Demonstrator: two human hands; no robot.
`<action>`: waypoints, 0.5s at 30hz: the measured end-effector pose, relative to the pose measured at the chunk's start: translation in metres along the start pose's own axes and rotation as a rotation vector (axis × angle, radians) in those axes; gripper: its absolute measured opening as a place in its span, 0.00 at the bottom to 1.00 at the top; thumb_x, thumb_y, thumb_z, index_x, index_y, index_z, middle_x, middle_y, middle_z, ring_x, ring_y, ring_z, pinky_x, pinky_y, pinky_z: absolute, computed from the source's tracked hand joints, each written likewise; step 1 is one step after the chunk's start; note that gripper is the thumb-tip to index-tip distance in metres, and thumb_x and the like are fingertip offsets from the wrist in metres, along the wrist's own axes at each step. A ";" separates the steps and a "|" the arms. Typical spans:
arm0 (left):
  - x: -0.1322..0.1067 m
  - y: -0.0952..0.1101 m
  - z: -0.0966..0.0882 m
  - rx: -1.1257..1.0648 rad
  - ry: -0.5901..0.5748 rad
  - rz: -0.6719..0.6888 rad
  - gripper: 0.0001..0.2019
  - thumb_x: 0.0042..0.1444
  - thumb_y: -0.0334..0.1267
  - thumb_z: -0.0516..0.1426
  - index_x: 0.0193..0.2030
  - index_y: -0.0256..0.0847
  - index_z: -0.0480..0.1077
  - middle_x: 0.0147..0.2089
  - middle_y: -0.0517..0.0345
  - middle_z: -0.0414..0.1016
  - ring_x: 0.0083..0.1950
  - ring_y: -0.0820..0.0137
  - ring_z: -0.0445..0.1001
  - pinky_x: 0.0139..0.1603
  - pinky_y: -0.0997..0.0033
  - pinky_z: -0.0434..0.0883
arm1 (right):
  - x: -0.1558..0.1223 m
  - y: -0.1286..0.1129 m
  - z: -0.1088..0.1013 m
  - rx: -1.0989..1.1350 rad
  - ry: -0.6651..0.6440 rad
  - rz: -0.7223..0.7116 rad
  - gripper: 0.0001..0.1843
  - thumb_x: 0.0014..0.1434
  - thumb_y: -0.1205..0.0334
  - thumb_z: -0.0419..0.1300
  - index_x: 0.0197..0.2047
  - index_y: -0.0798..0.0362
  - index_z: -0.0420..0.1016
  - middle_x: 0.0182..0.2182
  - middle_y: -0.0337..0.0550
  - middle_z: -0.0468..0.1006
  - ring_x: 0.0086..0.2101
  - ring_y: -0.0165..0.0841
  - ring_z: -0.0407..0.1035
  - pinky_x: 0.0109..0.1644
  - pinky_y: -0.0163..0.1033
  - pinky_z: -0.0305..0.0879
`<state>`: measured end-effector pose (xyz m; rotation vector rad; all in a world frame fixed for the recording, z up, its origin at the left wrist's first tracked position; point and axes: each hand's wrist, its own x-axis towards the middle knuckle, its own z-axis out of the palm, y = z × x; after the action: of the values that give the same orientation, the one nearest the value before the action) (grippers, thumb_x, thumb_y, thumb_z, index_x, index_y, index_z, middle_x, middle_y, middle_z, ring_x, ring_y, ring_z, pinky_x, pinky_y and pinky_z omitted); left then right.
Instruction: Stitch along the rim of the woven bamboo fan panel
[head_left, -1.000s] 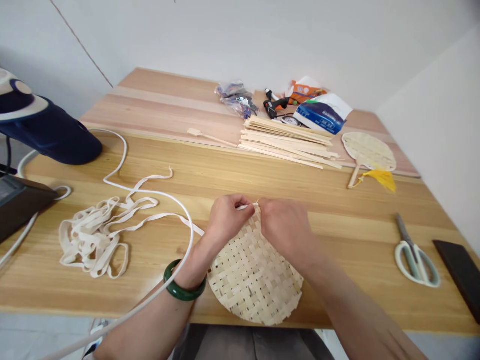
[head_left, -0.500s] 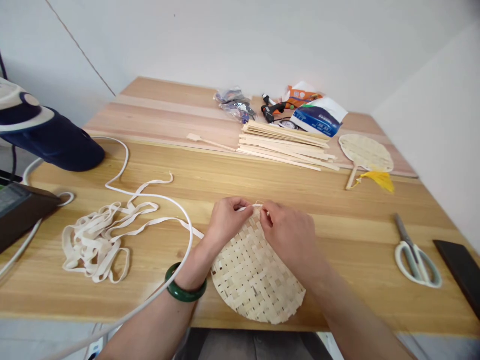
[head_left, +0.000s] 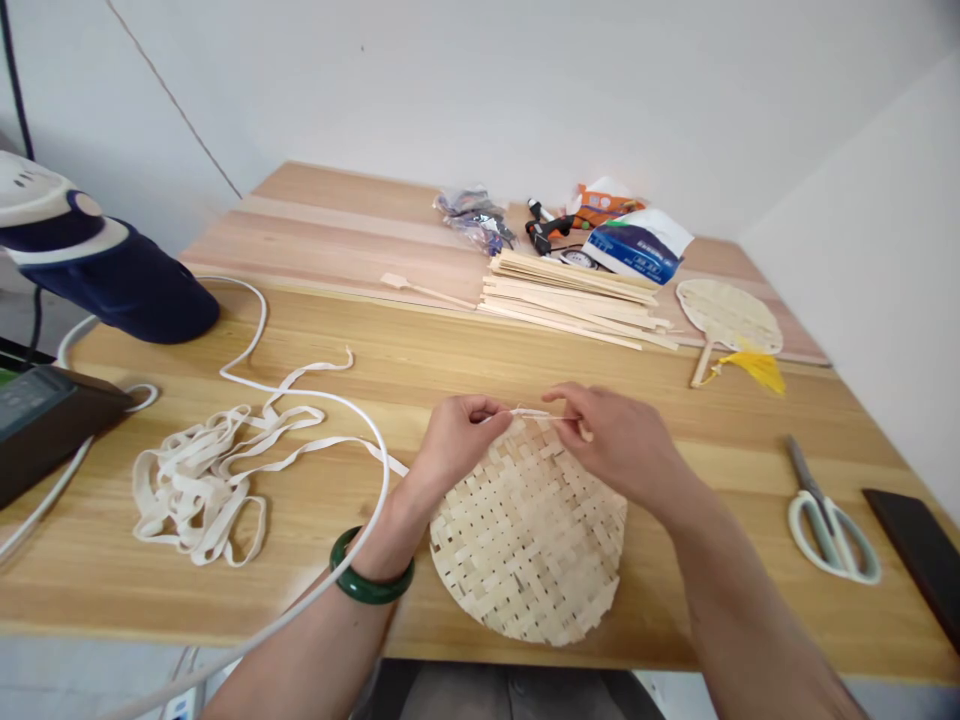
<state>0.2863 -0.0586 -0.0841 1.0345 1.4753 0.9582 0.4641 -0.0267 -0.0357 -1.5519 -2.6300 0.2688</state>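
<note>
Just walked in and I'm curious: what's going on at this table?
One person is working with bare hands at a wooden table. Their left hand, with a green bangle on the wrist, and their right hand pinch a thin pale strip along the top edge of a round woven bamboo piece. A tangle of cream tape lies to the left. Farther back are a stack of bamboo strips and a handled woven fan; scissors lie to the right.

- Two hands: one left (head_left: 457, 440), one right (head_left: 619, 440)
- One pale strip (head_left: 536, 412) between them
- One round woven bamboo mat (head_left: 529, 530)
- One finished bamboo fan (head_left: 729, 318)
- One stack of bamboo slats (head_left: 574, 300)
- One pair of scissors (head_left: 829, 537)
- One green bangle (head_left: 371, 572)
- One hot glue gun (head_left: 541, 232)
- One bundle of cream tape (head_left: 199, 480)
- One white cable (head_left: 315, 400)
</note>
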 end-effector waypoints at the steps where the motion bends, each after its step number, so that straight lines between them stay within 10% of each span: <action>1: 0.000 0.000 0.000 -0.005 -0.005 -0.005 0.12 0.48 0.43 0.60 0.27 0.35 0.75 0.23 0.63 0.70 0.24 0.76 0.63 0.25 0.77 0.58 | 0.002 0.011 -0.004 -0.045 0.051 -0.039 0.14 0.58 0.65 0.55 0.47 0.50 0.75 0.31 0.41 0.79 0.34 0.35 0.69 0.34 0.36 0.55; 8: -0.003 0.003 0.000 0.003 -0.049 -0.019 0.12 0.48 0.43 0.60 0.28 0.35 0.76 0.24 0.62 0.71 0.25 0.76 0.64 0.25 0.77 0.59 | 0.018 0.071 0.004 -0.079 0.392 0.016 0.11 0.59 0.64 0.54 0.34 0.54 0.77 0.37 0.46 0.79 0.39 0.39 0.70 0.40 0.41 0.63; 15: -0.003 0.002 0.000 0.048 -0.030 -0.019 0.11 0.49 0.43 0.59 0.27 0.35 0.75 0.22 0.64 0.68 0.22 0.77 0.60 0.23 0.77 0.56 | -0.005 0.029 -0.031 0.436 0.557 0.014 0.08 0.59 0.62 0.55 0.38 0.50 0.76 0.35 0.41 0.80 0.33 0.32 0.75 0.37 0.38 0.71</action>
<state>0.2871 -0.0605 -0.0816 1.0631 1.4870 0.8942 0.4959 -0.0140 -0.0108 -1.2686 -1.9737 0.3257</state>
